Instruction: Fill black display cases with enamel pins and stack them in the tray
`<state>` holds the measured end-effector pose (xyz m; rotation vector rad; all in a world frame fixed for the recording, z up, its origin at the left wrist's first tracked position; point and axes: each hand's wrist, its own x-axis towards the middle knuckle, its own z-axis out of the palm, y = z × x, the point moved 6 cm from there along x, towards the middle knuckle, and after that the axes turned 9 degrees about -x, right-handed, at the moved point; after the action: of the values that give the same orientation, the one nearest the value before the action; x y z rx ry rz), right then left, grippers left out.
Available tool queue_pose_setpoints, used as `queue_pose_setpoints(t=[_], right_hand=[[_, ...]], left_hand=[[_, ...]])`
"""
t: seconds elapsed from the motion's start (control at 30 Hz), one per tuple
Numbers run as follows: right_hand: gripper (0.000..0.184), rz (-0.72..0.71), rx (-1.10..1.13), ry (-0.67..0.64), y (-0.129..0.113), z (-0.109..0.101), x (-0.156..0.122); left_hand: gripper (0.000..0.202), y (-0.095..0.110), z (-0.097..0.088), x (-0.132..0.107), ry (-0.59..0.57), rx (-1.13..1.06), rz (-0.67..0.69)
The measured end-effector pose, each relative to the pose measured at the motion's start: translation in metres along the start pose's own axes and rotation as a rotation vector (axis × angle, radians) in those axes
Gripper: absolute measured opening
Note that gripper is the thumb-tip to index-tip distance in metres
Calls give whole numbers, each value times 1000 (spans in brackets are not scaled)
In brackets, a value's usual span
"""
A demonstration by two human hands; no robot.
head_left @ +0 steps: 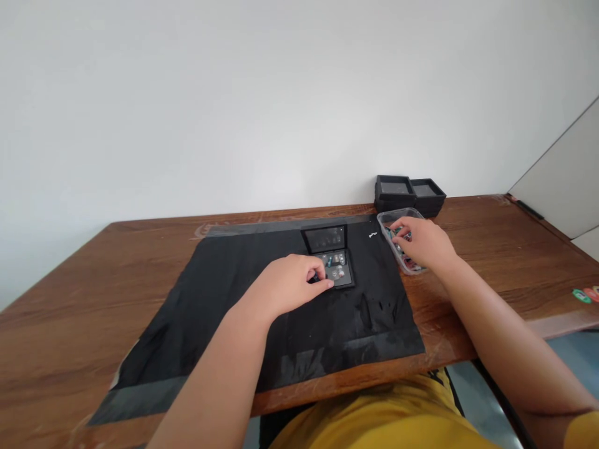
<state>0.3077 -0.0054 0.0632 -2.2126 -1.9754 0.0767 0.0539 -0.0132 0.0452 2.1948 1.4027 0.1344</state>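
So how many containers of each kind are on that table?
Open black case, under the left hand: 1
Clear plastic tub, with the right hand in it: 1
Stacks of black trays by the wall: 2
Total: 4

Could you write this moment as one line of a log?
left hand: at open black case | right hand: in clear tub | black mat

left hand (292, 284) at open black case (333, 262); right hand (421, 242) in clear tub (399, 244), grip unclear.
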Motion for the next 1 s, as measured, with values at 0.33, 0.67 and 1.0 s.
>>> queue_pose_setpoints(t=[0.33, 0.67, 1.0], right_hand=[[25, -22, 21, -10, 1, 3, 1], [27, -39, 42, -8, -1, 3, 0], [26, -30, 43, -13, 0, 4, 0]], left_hand=[[19, 5, 0, -1, 32, 78, -15], [29, 0, -1, 2, 57, 105, -67], [25, -11, 0, 0, -29, -134, 35]])
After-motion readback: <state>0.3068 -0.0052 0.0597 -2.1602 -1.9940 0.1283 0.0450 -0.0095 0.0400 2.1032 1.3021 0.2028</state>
